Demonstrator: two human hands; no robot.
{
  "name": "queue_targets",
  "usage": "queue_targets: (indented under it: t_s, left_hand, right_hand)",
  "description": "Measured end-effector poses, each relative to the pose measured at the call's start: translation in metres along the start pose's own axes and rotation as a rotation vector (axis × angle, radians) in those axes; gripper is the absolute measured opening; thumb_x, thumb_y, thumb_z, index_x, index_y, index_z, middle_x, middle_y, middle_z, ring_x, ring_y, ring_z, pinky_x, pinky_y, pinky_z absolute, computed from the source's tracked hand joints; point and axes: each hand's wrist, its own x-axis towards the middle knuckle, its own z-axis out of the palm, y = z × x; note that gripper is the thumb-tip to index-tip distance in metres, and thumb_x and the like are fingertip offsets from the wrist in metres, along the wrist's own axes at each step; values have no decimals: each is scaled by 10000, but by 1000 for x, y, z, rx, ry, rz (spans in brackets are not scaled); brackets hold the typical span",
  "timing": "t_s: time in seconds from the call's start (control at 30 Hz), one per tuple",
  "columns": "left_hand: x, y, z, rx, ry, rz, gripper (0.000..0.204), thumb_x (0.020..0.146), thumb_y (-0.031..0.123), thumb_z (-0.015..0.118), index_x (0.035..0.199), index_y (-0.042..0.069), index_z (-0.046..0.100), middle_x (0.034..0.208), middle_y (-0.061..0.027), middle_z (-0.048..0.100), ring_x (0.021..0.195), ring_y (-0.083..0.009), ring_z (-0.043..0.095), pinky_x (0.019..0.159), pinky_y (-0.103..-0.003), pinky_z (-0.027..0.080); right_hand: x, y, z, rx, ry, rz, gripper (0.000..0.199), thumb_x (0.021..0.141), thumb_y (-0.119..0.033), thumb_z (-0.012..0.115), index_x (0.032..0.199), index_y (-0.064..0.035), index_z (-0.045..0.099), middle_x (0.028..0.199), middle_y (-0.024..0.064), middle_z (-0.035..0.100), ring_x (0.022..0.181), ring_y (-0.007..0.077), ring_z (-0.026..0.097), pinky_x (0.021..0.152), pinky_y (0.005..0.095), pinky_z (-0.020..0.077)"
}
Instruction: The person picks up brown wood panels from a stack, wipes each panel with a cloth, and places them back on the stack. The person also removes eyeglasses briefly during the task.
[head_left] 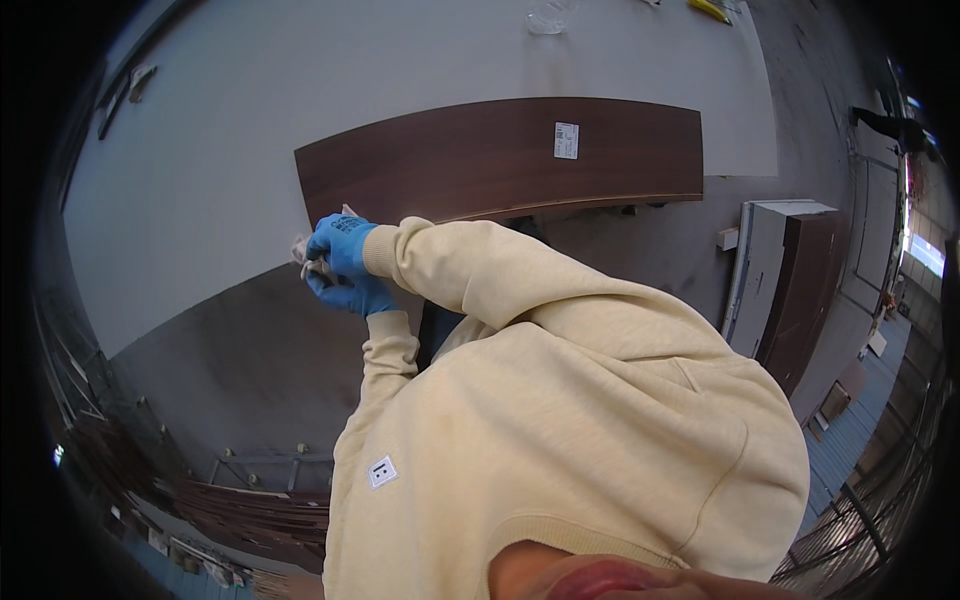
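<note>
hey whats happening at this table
A person in a cream hoodie and blue gloves has both hands together at the near left corner of a dark brown panel lying on a grey table. The right hand and left hand pinch a small pale cloth-like piece.

A big grey table (200, 200) holds a long dark brown board (480, 155) near its front edge. A clear plastic scrap (547, 18) and a yellow thing (708, 10) lie at the far edge.
</note>
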Motion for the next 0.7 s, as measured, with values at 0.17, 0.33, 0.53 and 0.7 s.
queue_targets:
  t_s: [0.17,0.33,0.53,0.7]
  left_hand:
    - [-19,-1,21,-486,-91,-873,531,975,339,756,1397,87,557,1320,-123,602,1218,-316,575,1016,-512,517]
    - [-40,39,74,-613,-337,-1111,621,956,333,768,1468,88,517,1515,-158,529,1396,-406,509,1176,-610,437]
    - [-24,26,58,-398,-227,-954,479,932,344,788,1338,125,658,1338,-139,673,1241,-363,637,1085,-570,527]
    - [-42,93,56,-172,-251,-698,444,925,417,777,1270,147,710,1164,-94,759,1033,-309,737,914,-469,601]
  right_hand:
    - [-54,69,-102,78,602,-258,342,848,56,653,1139,-85,765,1115,146,711,1040,374,697,946,418,585]
    - [-118,130,-238,-351,749,-251,469,838,-105,758,1294,-86,653,1342,207,622,1255,409,595,1049,491,502]
    - [-251,140,-194,-847,381,-127,770,731,-450,867,1389,-164,590,1599,206,417,1466,450,401,1197,574,346]
    - [-301,141,-182,-1047,575,-75,541,826,-307,759,1311,-110,620,1459,213,555,1325,391,546,1091,503,463]
